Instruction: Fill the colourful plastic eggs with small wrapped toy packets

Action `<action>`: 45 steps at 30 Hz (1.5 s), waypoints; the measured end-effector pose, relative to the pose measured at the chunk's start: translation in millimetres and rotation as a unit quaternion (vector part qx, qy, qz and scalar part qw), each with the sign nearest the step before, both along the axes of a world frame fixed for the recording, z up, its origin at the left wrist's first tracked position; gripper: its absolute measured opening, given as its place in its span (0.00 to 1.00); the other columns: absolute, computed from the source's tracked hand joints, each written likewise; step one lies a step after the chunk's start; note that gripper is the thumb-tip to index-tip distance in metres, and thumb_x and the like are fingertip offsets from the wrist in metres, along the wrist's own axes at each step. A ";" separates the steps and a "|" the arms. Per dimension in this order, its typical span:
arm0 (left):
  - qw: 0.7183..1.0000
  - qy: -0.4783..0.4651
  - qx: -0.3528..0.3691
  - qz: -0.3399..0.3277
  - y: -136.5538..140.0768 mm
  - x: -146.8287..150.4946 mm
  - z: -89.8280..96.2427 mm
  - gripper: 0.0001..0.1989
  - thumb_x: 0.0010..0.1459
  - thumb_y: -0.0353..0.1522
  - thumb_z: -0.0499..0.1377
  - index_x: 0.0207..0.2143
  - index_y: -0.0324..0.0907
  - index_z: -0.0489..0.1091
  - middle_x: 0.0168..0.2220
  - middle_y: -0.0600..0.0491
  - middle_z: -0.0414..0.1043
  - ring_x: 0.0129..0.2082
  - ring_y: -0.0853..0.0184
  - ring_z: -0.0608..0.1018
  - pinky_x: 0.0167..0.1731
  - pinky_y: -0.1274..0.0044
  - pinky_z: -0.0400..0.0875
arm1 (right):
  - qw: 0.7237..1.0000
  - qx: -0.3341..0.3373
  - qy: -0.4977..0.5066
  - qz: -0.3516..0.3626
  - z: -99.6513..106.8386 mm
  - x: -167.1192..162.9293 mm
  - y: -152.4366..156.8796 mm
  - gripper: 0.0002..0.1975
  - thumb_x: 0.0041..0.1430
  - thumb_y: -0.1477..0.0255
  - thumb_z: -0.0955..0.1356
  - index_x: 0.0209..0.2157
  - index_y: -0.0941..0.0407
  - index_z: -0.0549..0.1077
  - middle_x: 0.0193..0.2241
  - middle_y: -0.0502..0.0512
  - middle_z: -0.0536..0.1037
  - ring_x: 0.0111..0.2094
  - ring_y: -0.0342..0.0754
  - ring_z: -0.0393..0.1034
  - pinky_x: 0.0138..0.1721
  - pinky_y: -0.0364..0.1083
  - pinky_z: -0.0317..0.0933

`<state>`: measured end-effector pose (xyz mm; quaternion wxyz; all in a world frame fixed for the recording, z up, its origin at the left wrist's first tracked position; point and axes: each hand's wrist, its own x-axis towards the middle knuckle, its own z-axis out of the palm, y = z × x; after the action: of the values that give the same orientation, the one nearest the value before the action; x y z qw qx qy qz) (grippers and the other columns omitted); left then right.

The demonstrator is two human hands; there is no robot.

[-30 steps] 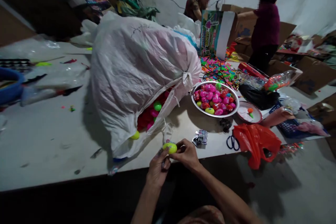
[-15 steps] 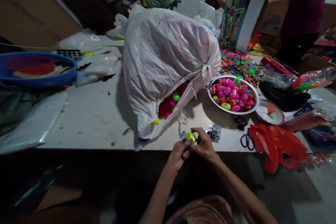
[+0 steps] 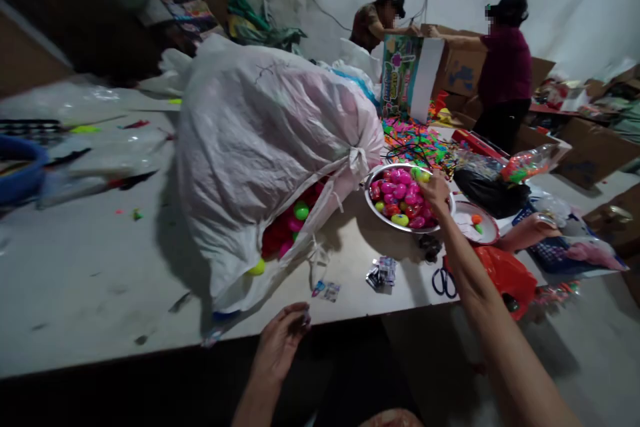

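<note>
My right hand (image 3: 437,195) reaches over the metal bowl (image 3: 371,205) at its right rim, its fingers closed around a yellow-green plastic egg (image 3: 423,175). Pink, red and yellow plastic eggs (image 3: 400,195) fill that bowl. Near the table's front edge my left hand (image 3: 283,340) is closed, with a small, dark, shiny thing at its fingertips that I cannot make out. A big white sack (image 3: 280,120) lies beyond it, and more plastic eggs (image 3: 301,210) show through its opening. Small printed packets (image 3: 383,273) lie on the table between my hands.
Scissors (image 3: 444,281) and a red plastic bag (image 3: 505,273) lie at the front right edge. A plate (image 3: 487,230) stands beside the bowl. Behind are small colourful plastic pieces (image 3: 420,147) and a printed box (image 3: 400,80). Two people work at the back. A blue basin (image 3: 25,167) is far left.
My right hand has left my left hand and moved right to the bowl with the yellow-green egg. My left hand has moved lower left in view. The camera has turned right.
</note>
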<state>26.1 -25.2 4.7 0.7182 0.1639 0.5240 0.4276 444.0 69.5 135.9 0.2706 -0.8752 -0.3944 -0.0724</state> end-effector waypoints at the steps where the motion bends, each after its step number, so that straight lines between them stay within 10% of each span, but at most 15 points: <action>1: 1.000 0.003 0.009 0.007 -2.2 -2.5 -1.1 0.10 0.39 0.20 0.61 0.28 0.35 0.73 0.21 0.53 0.72 0.21 0.72 0.73 0.21 0.82 0.70 | 1.000 -0.018 -0.008 -0.001 2.7 2.3 4.3 0.26 0.50 0.63 0.66 0.49 0.61 0.65 0.46 0.67 0.69 0.42 0.58 0.67 0.39 0.51 0.59; 5: 0.995 0.027 0.054 0.080 -9.6 -6.2 -5.7 0.18 0.35 0.24 0.66 0.34 0.36 0.73 0.24 0.53 0.73 0.20 0.73 0.72 0.21 0.81 0.68 | 0.991 0.076 -0.035 0.106 -17.9 -50.6 6.4 0.25 0.53 0.58 0.64 0.48 0.60 0.66 0.46 0.66 0.69 0.43 0.58 0.66 0.39 0.51 0.59; 8: 0.988 0.072 0.082 0.109 -8.8 -8.1 -10.8 0.20 0.32 0.29 0.69 0.33 0.36 0.72 0.23 0.54 0.73 0.19 0.72 0.72 0.20 0.80 0.68 | 0.936 0.118 0.030 0.332 -49.0 -143.2 2.7 0.18 0.58 0.61 0.61 0.42 0.58 0.70 0.38 0.60 0.73 0.38 0.51 0.68 0.37 0.46 0.60; 11: 0.978 0.134 0.113 0.115 -5.4 -14.2 -11.9 0.17 0.33 0.35 0.69 0.27 0.36 0.71 0.19 0.55 0.70 0.18 0.73 0.70 0.19 0.81 0.64 | 0.864 0.002 0.007 0.503 -70.9 -245.4 7.9 0.12 0.59 0.67 0.62 0.40 0.57 0.71 0.37 0.56 0.75 0.35 0.48 0.69 0.35 0.43 0.60; 16: 0.943 0.255 0.181 0.117 -6.3 -34.9 -7.7 0.16 0.40 0.41 0.66 0.18 0.37 0.68 0.15 0.59 0.63 0.16 0.76 0.63 0.16 0.83 0.57 | 0.831 -0.149 -0.107 0.525 -85.4 -335.1 28.3 0.08 0.56 0.80 0.62 0.33 0.61 0.73 0.35 0.63 0.74 0.35 0.51 0.69 0.33 0.47 0.59; 25: 0.961 0.228 0.114 0.110 -8.7 -52.0 -40.3 0.18 0.36 0.34 0.66 0.34 0.38 0.76 0.33 0.51 0.76 0.29 0.69 0.74 0.27 0.79 0.67 | 0.826 -0.166 -0.155 0.516 -114.6 -333.5 33.3 0.08 0.59 0.83 0.59 0.34 0.62 0.69 0.41 0.63 0.72 0.34 0.48 0.66 0.32 0.47 0.58; 31: 0.959 0.192 0.110 0.179 -5.2 -41.4 -32.6 0.14 0.33 0.30 0.68 0.28 0.39 0.75 0.27 0.55 0.75 0.27 0.71 0.73 0.30 0.79 0.68 | 0.835 -0.131 -0.156 0.512 -106.4 -330.3 35.3 0.07 0.60 0.80 0.58 0.37 0.63 0.67 0.43 0.63 0.70 0.37 0.47 0.66 0.34 0.46 0.58; 37: 0.941 0.240 0.166 0.169 -11.5 -34.4 -15.7 0.13 0.39 0.38 0.67 0.24 0.37 0.72 0.20 0.57 0.69 0.22 0.74 0.68 0.25 0.81 0.62 | 0.878 -0.001 0.100 0.467 -80.4 -301.4 -17.5 0.18 0.53 0.64 0.66 0.44 0.57 0.65 0.39 0.57 0.73 0.37 0.50 0.68 0.36 0.45 0.60; 43: 0.941 0.228 0.189 0.162 -8.8 -19.2 -8.1 0.15 0.40 0.40 0.66 0.21 0.37 0.69 0.19 0.58 0.66 0.20 0.74 0.66 0.23 0.81 0.60 | 0.696 -0.050 0.529 0.482 -96.1 -268.5 -83.3 0.18 0.50 0.59 0.68 0.37 0.58 0.71 0.27 0.50 0.73 0.23 0.41 0.65 0.25 0.41 0.61; 45: 0.940 0.231 0.199 0.153 -9.2 -14.2 -7.0 0.14 0.39 0.39 0.67 0.22 0.38 0.70 0.20 0.57 0.67 0.21 0.74 0.66 0.24 0.81 0.60 | 0.681 -0.059 0.564 0.464 -102.9 -267.9 -96.5 0.20 0.47 0.60 0.70 0.38 0.58 0.72 0.28 0.50 0.73 0.23 0.41 0.66 0.25 0.41 0.61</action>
<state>11.9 -34.4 -2.2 0.4558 0.3151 0.5986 0.5784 176.2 -27.0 33.0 0.3888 -0.4697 -0.5261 0.5929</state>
